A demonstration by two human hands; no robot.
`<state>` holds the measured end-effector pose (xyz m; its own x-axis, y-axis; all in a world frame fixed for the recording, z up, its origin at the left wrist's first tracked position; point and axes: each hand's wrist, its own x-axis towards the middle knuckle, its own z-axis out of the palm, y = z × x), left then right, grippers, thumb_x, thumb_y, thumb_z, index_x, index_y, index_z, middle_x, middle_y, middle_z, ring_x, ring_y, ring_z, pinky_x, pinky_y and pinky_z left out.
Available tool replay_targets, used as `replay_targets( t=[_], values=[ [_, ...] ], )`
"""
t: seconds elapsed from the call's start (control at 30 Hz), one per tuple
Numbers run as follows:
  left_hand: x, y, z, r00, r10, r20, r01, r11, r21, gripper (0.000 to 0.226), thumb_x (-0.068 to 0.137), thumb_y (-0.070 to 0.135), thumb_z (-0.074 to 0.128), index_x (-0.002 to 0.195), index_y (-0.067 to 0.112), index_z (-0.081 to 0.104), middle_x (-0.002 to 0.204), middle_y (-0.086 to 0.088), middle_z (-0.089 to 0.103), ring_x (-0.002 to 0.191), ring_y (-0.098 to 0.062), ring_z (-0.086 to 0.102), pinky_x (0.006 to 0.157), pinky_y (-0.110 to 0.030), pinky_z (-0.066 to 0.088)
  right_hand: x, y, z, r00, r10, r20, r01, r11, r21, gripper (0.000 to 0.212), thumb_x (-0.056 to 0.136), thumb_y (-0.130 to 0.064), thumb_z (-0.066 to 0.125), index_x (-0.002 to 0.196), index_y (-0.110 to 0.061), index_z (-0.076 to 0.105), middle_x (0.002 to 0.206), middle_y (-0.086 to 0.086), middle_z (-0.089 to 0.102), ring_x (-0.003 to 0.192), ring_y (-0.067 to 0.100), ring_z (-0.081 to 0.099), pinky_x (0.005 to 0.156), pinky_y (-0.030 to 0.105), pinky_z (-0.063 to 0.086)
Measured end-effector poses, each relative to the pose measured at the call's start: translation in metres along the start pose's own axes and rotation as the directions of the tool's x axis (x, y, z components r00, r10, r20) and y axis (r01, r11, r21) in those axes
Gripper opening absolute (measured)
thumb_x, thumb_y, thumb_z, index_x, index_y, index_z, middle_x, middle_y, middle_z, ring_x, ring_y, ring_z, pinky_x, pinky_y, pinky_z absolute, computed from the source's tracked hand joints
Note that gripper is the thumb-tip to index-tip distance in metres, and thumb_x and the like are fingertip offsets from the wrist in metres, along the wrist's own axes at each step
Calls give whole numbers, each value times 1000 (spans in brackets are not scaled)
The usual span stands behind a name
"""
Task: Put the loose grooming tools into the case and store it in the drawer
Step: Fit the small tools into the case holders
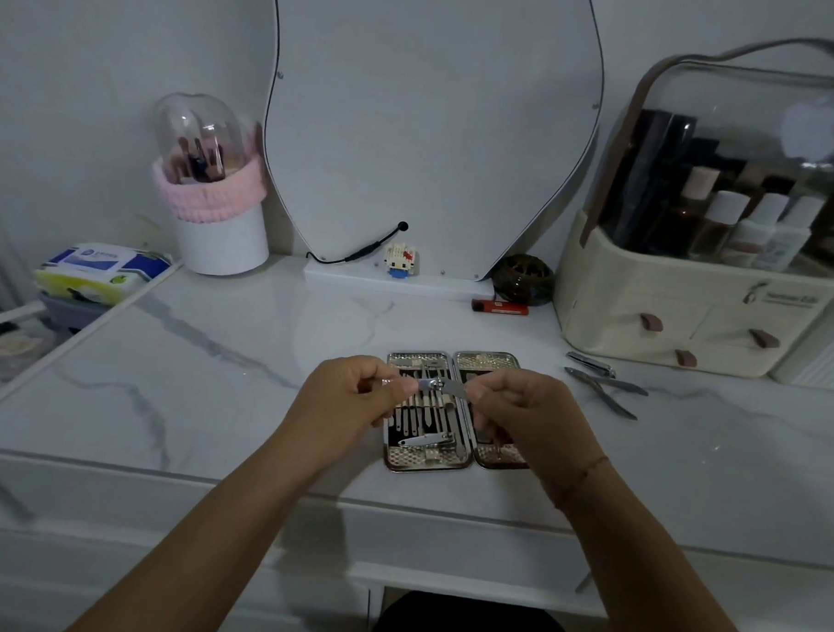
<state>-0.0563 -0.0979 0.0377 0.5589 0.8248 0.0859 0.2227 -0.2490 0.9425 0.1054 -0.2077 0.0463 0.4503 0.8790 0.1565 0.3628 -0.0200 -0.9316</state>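
Note:
An open metal grooming case [425, 459] lies flat on the marble tabletop, its left half filled with several steel tools under straps. Just above it, my left hand [354, 399] and my right hand [521, 411] both pinch a small silver nail clipper [440, 386], one at each end. Loose on the table to the right lie a second nail clipper [590, 364] and a pair of steel nippers [605, 391]. My right hand hides part of the case's right half.
A cream cosmetics organiser [692, 323] with small drawers stands at the right. A red lighter [500, 307], a dark round dish [524, 278], a toy figure [399, 260] and a mirror [428, 125] are behind. A brush holder [215, 230] and wipes pack [99, 271] sit left.

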Motion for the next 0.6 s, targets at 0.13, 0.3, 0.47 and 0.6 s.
replay_targets(
  t=[0.13,0.3,0.47,0.6],
  values=[
    [-1,4,-2,999,8,-43,-5,996,85,21,78,33,73,68,15,69,50,2,61,49,-7,52,57,-24,44,0,2,-1,997,-77,24,80,984,-159,10,83,-11,62,77,-16,69,53,-2,63,46,6,51,48,14,44],
    [-6,10,0,992,125,-25,-126,991,-37,5,76,20,76,77,19,71,70,-10,69,61,-12,60,59,-16,48,1,2,1,999,-26,29,29,996,-89,11,83,-9,62,76,-13,70,49,-3,60,42,5,47,45,14,42],
    [-9,2,-1,993,112,41,-101,973,-209,15,65,26,76,79,25,78,79,-14,72,72,-31,61,73,-35,53,-3,-4,8,971,151,186,-187,963,193,15,85,-7,58,75,-5,68,52,2,58,42,10,44,43,18,37],
    [-13,-5,-5,987,156,49,-143,969,-204,10,66,28,75,76,27,77,72,-3,73,68,-12,64,68,-20,50,-4,-8,12,950,194,243,-245,948,202,19,85,-8,59,67,-8,66,49,0,57,42,9,42,43,18,35]
  ],
)
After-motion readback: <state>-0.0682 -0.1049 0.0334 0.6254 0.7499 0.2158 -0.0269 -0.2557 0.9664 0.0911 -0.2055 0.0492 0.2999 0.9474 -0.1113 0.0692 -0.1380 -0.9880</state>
